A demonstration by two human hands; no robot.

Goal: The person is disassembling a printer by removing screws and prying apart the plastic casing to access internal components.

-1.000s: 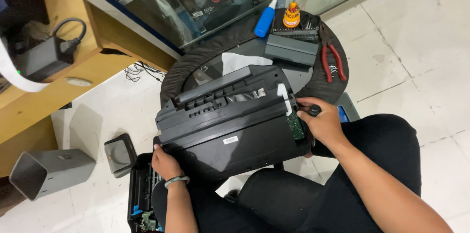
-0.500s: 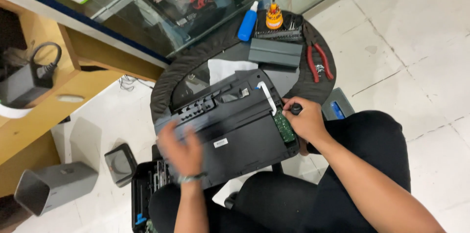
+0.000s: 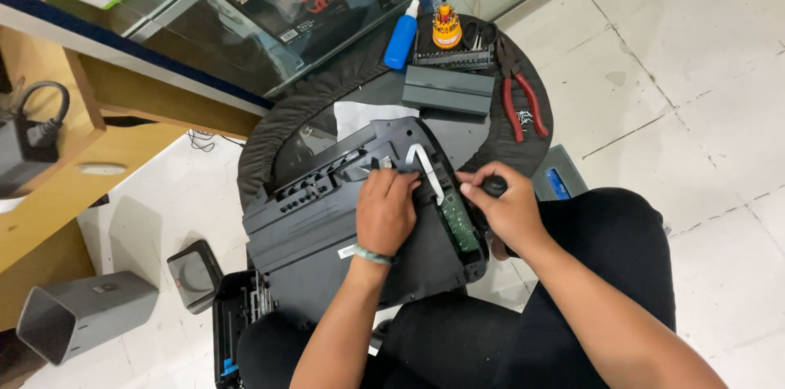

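Note:
A dark grey printer body (image 3: 319,230) lies on my lap and against a round black stool (image 3: 278,123). My left hand (image 3: 386,211) rests on top of it, its fingers pinched at a white flat ribbon cable (image 3: 429,172). My right hand (image 3: 503,205) is at the printer's right edge, closed around a black screwdriver handle (image 3: 495,186). A green circuit board (image 3: 458,225) shows between the two hands.
On the stool lie a blue bottle (image 3: 402,35), a screwdriver bit set (image 3: 454,50), a grey panel (image 3: 448,91) and red pliers (image 3: 523,95). Grey covers (image 3: 78,319) and another printer part (image 3: 241,324) sit on the white tile floor at left. A glass display case (image 3: 245,5) stands behind.
My left hand moved from the printer's lower left edge up across the top to the white ribbon cable. The printer shifted a little on my lap. My right hand kept its grip.

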